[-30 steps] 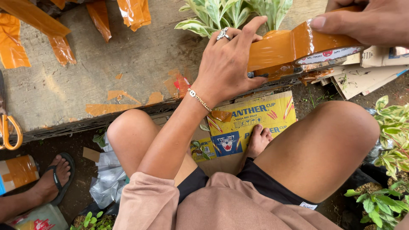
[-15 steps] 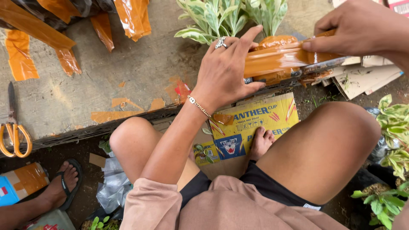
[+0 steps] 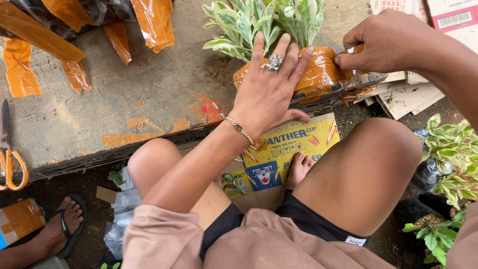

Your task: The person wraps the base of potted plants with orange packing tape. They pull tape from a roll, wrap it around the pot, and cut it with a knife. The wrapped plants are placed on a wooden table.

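From the head view, the left hand (image 3: 269,94) lies flat and open-fingered on the orange-taped bundle (image 3: 318,74) at the desk's (image 3: 99,114) near edge, pressing it down below the plant's (image 3: 259,20) leaves. The right hand (image 3: 388,42) is pinched shut on the tape's end at the bundle's right side. This looks like the wrapping step: the tape wants pulling taut and smoothing around while the bundle is kept steady; scissors (image 3: 10,159) lie well apart at left.
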Available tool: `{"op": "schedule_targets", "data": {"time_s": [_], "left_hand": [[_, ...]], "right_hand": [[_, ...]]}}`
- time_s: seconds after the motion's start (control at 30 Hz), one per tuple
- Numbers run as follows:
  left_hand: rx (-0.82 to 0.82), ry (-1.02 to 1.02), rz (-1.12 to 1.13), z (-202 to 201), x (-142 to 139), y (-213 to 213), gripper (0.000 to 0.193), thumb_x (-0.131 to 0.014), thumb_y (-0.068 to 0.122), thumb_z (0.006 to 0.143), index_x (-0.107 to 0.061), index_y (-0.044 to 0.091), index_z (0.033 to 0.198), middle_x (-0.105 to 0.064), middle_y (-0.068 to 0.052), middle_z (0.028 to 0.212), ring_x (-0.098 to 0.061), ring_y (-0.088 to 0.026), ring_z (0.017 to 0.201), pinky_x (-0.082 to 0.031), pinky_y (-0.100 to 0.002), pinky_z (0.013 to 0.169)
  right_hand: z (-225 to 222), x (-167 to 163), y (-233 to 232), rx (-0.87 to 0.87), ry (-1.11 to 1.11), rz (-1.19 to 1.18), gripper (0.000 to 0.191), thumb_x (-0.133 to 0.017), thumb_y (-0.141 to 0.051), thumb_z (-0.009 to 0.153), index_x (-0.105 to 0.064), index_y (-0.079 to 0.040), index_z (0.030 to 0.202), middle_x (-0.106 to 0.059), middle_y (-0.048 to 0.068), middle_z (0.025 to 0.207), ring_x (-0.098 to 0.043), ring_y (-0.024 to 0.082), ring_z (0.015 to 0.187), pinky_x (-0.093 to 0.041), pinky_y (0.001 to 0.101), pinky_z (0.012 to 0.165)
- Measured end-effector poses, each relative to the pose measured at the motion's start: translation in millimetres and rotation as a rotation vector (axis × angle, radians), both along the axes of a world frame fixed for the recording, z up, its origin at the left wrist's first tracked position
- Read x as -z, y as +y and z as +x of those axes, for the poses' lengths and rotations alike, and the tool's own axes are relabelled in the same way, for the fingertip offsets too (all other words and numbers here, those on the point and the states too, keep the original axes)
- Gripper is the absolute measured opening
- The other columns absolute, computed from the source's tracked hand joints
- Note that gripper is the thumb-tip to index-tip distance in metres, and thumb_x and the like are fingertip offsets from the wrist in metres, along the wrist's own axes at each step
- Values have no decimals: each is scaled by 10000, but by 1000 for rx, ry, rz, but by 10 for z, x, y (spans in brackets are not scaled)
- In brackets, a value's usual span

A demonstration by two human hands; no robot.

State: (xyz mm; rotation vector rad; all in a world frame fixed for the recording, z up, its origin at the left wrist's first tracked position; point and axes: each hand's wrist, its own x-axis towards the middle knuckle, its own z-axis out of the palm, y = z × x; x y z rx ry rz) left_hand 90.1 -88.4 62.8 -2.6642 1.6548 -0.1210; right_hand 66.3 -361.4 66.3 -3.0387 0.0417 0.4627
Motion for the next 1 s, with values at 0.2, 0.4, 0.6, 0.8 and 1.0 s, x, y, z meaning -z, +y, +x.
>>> {"op": "schedule_targets", "data": {"time_s": [0.2,0.4,0.6,0.8,1.0], "left_hand": [[146,80,40,15,-74,-253,1510,-433,1021,608,-141,-137,1533,-202,-292,1634,-108,-363,1534,-64,-576,1226],[175,139,-152,32,123,-439,1160,-566,762,878,-195,-116,1537,-329,-282,1582,-277,-384,1504,-210,-519,1241],[142,62,-283,11,274,-395,949,-738,450,936,-256,-87,1552,-440,-249,1488,-427,-358,1397,-341,-480,1195],[173,114,-274,50,223,-373,1064,-748,534,844,-256,-147,1497,-447,-256,1402,-433,-375,1336,-333,-481,1161],[190,139,-324,77,196,-367,1082,-750,544,842,-250,-170,1484,-452,-270,1411,-436,-385,1351,-323,-478,1170]], "right_hand": [[-7,-45,60,17,48,-49,366,-739,-461,805,-814,-160,999,-751,214,823,-714,432,805,-579,508,781],[-46,125,-185,-30,-1,98,321,-719,-385,859,-800,-114,1012,-745,202,846,-710,409,770,-579,469,770],[-337,365,-600,221,-131,753,364,-584,-314,1095,-711,4,973,-604,78,707,-533,129,627,-429,341,576],[-260,463,-447,319,-219,563,546,-545,-317,1138,-638,57,751,-512,121,571,-436,202,497,-354,402,445],[-132,119,43,-52,-283,-78,532,-514,-387,1096,-731,-71,727,-654,205,670,-639,418,640,-534,506,660]]}}
